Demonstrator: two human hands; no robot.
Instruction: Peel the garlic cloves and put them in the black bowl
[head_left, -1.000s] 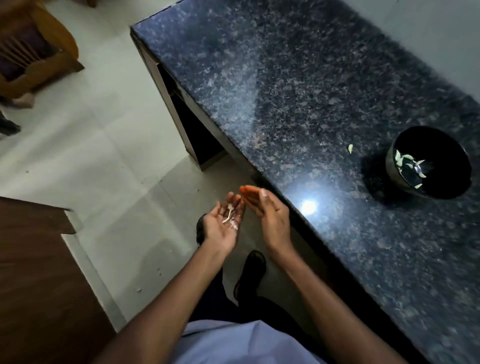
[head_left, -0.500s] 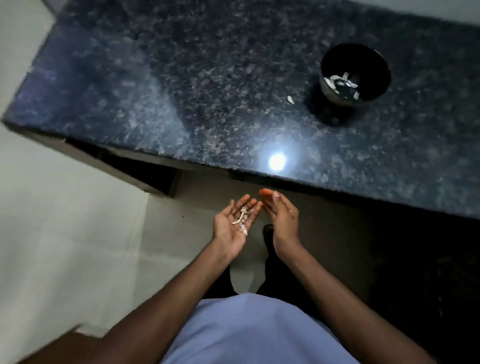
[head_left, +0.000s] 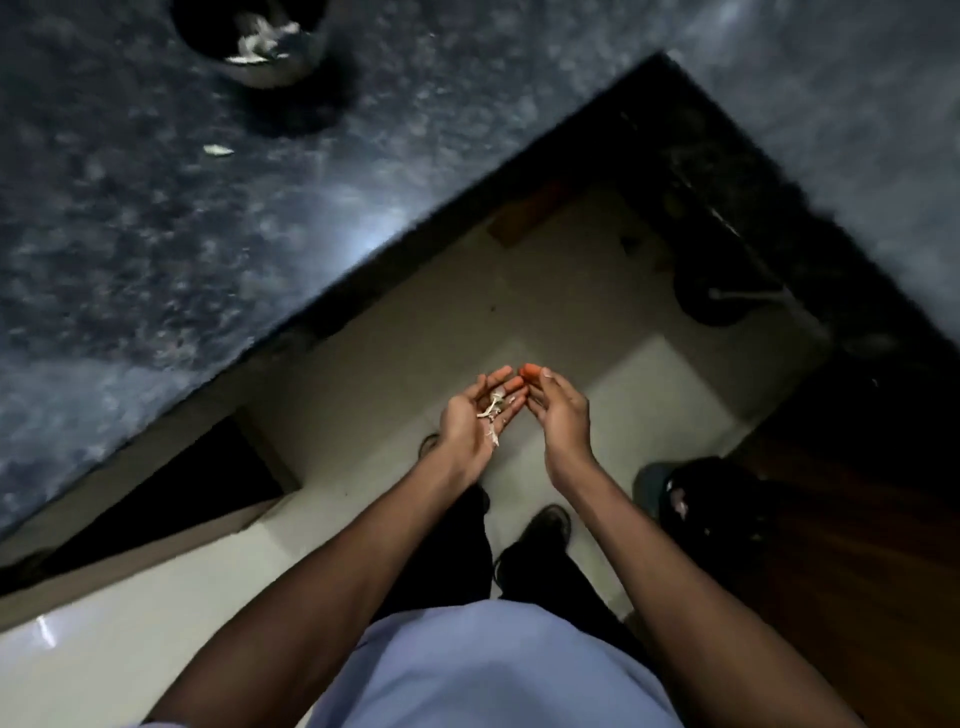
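Head view: at 11 o'clock the black bowl (head_left: 254, 47) on the counter (head_left: 130, 234) holds pale garlic pieces. Left hand (head_left: 470, 421) cups garlic skins (head_left: 493, 408), palm up; right hand (head_left: 558, 410) beside it, fingers relaxed, holding nothing

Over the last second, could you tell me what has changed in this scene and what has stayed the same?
The view has swung right: the black bowl now sits at the top left edge, and a dark bin has appeared by the person's right foot. Nothing was picked up or released. The left hand still cradles garlic skins on its open palm, with the right hand still cupped beside it.
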